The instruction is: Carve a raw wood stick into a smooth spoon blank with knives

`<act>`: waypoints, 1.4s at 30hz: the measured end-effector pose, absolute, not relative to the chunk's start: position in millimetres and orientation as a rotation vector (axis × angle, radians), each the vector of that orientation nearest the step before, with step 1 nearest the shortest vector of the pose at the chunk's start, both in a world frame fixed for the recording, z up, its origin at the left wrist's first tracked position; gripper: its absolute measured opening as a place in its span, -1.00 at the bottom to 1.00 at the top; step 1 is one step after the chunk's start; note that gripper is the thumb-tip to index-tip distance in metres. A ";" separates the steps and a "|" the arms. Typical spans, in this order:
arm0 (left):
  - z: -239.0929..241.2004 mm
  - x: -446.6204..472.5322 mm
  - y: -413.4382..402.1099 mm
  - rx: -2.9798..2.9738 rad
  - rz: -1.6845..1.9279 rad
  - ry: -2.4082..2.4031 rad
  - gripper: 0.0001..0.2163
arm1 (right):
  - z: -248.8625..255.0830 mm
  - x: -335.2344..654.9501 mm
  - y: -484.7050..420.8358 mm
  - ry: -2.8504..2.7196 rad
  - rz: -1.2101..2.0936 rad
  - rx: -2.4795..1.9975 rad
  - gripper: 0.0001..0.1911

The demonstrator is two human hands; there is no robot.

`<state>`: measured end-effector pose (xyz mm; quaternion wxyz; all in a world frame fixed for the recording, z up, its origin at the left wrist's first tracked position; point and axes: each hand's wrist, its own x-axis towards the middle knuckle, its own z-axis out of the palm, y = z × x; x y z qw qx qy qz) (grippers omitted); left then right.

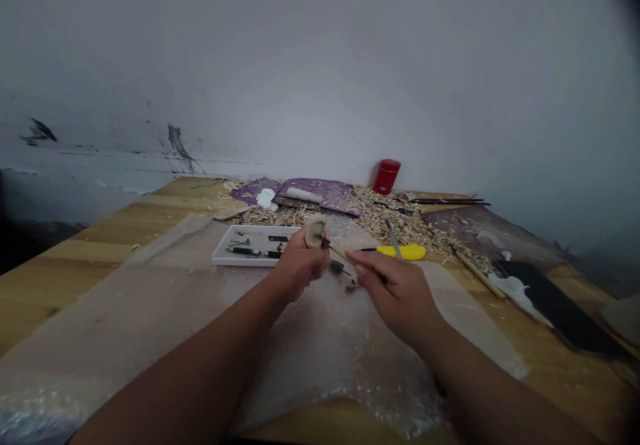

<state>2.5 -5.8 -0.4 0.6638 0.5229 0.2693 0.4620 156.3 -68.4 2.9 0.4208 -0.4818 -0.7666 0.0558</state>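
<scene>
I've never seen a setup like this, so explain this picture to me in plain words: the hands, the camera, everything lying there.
There is no machine here, just a person's two bare hands. The single picture comes from a camera worn on the head, looking forward and down. The left hand grips a pale piece. The right hand holds a slim tool, its dark end at the piece; whether they touch is hard to tell. Below, a translucent sheet covers part of a wooden table. Beyond the hands lie a white tray of small tools, a yellow handle, curly shavings and a red container.
</scene>
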 end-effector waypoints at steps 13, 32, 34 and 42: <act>-4.7 7.5 -5.4 1.452 1.110 0.735 -0.78 | 10.4 159.0 -76.4 -2.051 0.036 -1.265 -0.76; -3.1 7.5 -9.0 1.208 1.139 0.724 -0.81 | -0.3 160.6 -65.3 -1.828 0.228 -1.197 -0.75; -4.0 4.3 -5.2 1.294 1.166 0.789 -0.82 | 6.2 167.5 -67.3 -1.945 0.098 -1.187 -0.75; -5.0 0.4 -1.8 1.676 1.212 0.933 -0.85 | 10.8 165.8 -79.2 -2.182 -0.275 -1.256 -0.68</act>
